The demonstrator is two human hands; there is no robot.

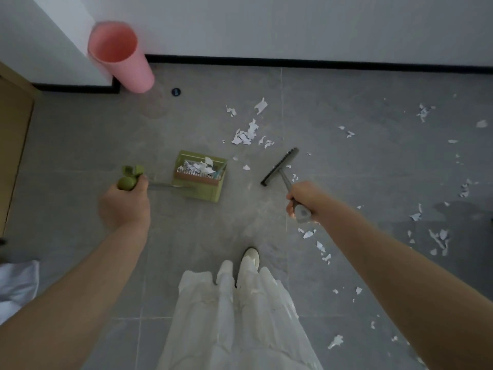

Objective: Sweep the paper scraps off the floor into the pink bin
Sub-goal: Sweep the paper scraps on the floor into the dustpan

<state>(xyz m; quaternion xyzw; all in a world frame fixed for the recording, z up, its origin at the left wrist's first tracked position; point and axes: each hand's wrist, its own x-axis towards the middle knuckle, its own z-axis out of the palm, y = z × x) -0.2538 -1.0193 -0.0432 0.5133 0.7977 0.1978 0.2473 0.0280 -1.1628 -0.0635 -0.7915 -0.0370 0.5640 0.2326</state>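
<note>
My left hand (125,202) grips the green handle of a long-handled green dustpan (198,177), whose pan sits low over the grey floor and holds several white paper scraps. My right hand (302,198) grips the grey handle of a broom; its dark head (279,166) hangs to the right of the pan, bristles not touching it. More white scraps (246,134) lie beyond the pan and broom, and others (440,239) are scattered over the floor at the right. The pink bin (121,56) stands upright in the far left corner, open and apart from both tools.
White walls with a black skirting board (293,62) close the far side. A wooden door or cabinet edge (13,140) is at the left. A small dark round object (175,91) lies next to the bin. My white trousers and shoe (249,259) are below the pan.
</note>
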